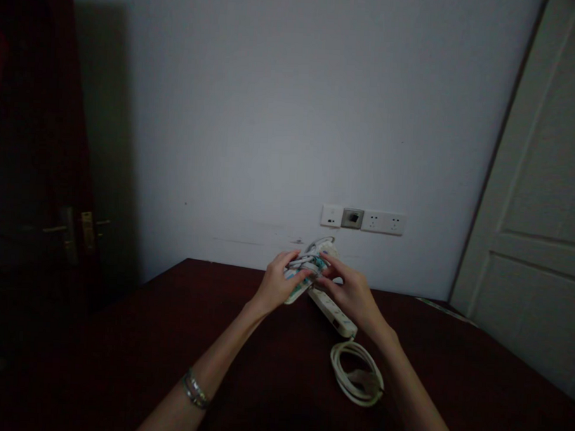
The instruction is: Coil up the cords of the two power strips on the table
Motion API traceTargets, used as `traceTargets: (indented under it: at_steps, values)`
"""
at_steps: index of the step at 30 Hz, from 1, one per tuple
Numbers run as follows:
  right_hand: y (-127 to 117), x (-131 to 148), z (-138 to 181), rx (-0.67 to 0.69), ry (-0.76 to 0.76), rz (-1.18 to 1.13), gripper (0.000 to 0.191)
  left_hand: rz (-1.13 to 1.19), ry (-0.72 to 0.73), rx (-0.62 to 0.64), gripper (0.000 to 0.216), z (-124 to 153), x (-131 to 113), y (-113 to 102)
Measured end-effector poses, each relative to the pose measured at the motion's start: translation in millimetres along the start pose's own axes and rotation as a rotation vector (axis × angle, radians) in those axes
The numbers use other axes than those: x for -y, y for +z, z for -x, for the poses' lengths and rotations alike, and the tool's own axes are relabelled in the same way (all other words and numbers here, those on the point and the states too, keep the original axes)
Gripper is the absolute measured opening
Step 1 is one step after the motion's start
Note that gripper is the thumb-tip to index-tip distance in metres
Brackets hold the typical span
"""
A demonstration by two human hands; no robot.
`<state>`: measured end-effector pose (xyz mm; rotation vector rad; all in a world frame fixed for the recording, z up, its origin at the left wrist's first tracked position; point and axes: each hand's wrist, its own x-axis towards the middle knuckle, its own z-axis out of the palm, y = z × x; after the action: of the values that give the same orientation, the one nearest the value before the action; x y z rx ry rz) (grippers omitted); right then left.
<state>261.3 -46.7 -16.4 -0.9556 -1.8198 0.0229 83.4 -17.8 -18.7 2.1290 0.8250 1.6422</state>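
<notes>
Above a dark red table, both hands hold a white power strip that has its grey cord wound around it. My left hand grips the strip from the left side. My right hand pinches the cord bundle from the right with thumb and fingers. A second white power strip lies flat on the table just below my hands. Its cream cord lies coiled nearer to me, beside my right forearm.
White wall sockets sit on the pale wall just above the table's far edge. A dark wooden door with brass handles stands at the left. A white panelled door is at the right.
</notes>
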Motion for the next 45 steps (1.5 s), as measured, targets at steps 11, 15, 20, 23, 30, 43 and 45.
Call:
traceTargets:
  at_steps: [11,15,20,23,30,43,45]
  values:
    - [4.4,5.0,4.0,0.085,-0.037,0.149,0.046,0.268,-0.376,0.13,0.035,-8.1,9.1,-9.5]
    - [2.4,4.0,3.8,0.118,-0.056,0.152,0.044,0.39,-0.471,0.171,0.04,-7.4,7.9,-7.9]
    - [6.2,-0.2,3.7,0.137,-0.022,0.039,0.041,0.262,-0.302,0.113,0.031,-6.9,9.0,-5.0]
    - [12.9,0.4,3.9,0.085,-0.006,-0.006,0.053,0.186,-0.2,0.067,0.025,-7.3,6.8,-7.8]
    - [19.8,7.5,4.7,0.022,-0.059,-0.034,0.067,0.078,0.052,0.07,0.017,-7.9,-3.9,-14.5]
    - [18.5,11.3,7.9,0.067,-0.116,0.225,0.053,-0.195,0.255,0.077,0.024,-0.3,-10.9,-13.2]
    - [20.6,9.8,7.9,0.06,-0.116,0.243,0.052,-0.221,0.263,0.02,0.019,1.5,-10.4,-8.3]
